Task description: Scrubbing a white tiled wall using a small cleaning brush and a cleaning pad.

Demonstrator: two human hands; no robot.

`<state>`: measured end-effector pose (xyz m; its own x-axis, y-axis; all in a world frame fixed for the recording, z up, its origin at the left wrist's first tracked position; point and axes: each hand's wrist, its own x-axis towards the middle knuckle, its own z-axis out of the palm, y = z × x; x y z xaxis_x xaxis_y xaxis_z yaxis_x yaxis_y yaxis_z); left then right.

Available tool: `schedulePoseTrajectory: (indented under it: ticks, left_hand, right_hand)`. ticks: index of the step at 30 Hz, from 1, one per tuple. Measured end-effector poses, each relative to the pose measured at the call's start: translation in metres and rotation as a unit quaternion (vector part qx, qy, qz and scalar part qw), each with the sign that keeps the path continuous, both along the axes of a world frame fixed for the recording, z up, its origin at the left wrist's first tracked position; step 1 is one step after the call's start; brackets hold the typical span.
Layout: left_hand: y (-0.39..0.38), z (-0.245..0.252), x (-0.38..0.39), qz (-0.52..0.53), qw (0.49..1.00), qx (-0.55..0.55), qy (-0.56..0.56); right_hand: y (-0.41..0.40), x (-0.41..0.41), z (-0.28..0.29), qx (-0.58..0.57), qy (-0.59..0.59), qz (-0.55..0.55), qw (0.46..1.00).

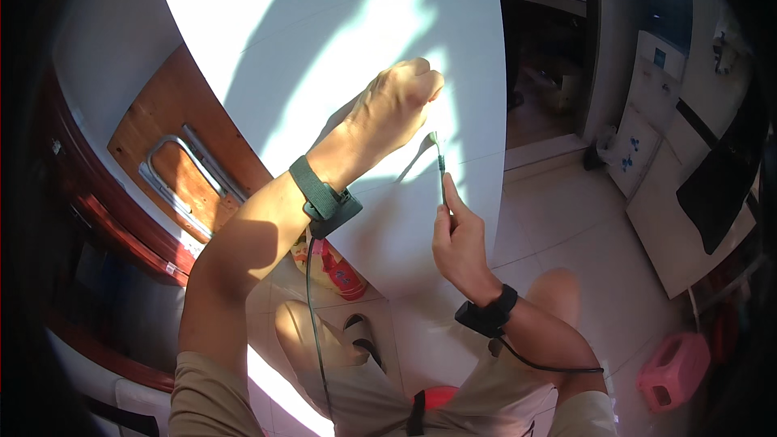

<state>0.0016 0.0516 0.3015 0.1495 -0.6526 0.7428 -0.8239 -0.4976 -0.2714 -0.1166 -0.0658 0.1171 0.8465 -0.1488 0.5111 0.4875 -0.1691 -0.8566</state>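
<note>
My right hand [460, 240] is closed around the dark handle of a small brush [442, 161], whose pale bristles point away from me over the white table [364, 206]. The brush throws a thin shadow on the sunlit surface. My left hand [403, 97], curled into a fist, is above the table, left of and beyond the brush tip. Its inner side is hidden, so whether it holds something does not show. Each wrist wears a black strapped device with a cable.
Left of the table leans a wooden board [164, 109] with metal folding legs, near red-brown furniture [115, 230]. A red and yellow bag [340, 273] lies below the near edge. A pink plastic stool [674, 370] stands at right. Beyond is a doorway sill [546, 152].
</note>
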Motion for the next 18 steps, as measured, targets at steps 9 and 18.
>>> schedulePoseTrajectory:
  ticks: [9,18]
  left_hand:
    - [-0.006,0.034,0.009,0.009,0.985,-0.13,-0.11]
    - [0.015,0.06,0.01,0.042,0.979,-0.172,-0.1]
  right_hand:
    - [-0.024,0.032,0.052,0.04,-0.053,-0.054,0.996]
    - [-0.021,-0.005,0.019,0.062,0.027,0.073,0.995]
